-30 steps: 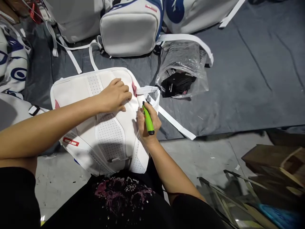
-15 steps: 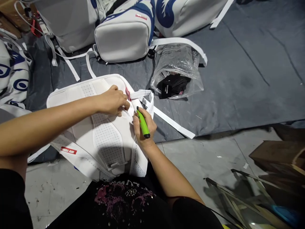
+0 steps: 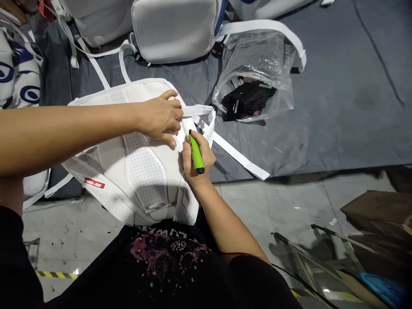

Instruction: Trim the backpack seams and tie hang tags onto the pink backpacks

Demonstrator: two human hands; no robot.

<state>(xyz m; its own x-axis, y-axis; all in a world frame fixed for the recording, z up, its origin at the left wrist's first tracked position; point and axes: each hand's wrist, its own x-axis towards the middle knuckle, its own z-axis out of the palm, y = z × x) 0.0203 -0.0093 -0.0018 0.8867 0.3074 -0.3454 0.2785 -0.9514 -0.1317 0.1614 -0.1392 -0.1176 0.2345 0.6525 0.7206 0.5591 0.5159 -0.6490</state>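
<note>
A white backpack (image 3: 174, 189) lies with its padded back panel facing up, between my body and the dark-covered table. My left hand (image 3: 162, 116) rests on its upper right part, thumb apart from the other fingers, which lie over the edge. Closed in my right hand (image 3: 201, 159) is a short green tool with black ends (image 3: 197, 156); its exact kind I cannot make out. The tool's narrow end points away from me, close to the bag's right edge. Beside it, a white strap (image 3: 199, 110) loops out from the bag.
A clear plastic bag (image 3: 257, 56) holding black tags (image 3: 246, 98) lies beyond my right hand. Several white backpacks (image 3: 175, 30) stand at the back of the dark cloth (image 3: 337, 128). A brown box (image 3: 373, 210) and a metal frame (image 3: 299, 257) are at lower right.
My left hand has gone from curled, bent fingers to lying spread on the backpack's edge. My right hand still holds the green tool near the same spot. The view has tilted downward.
</note>
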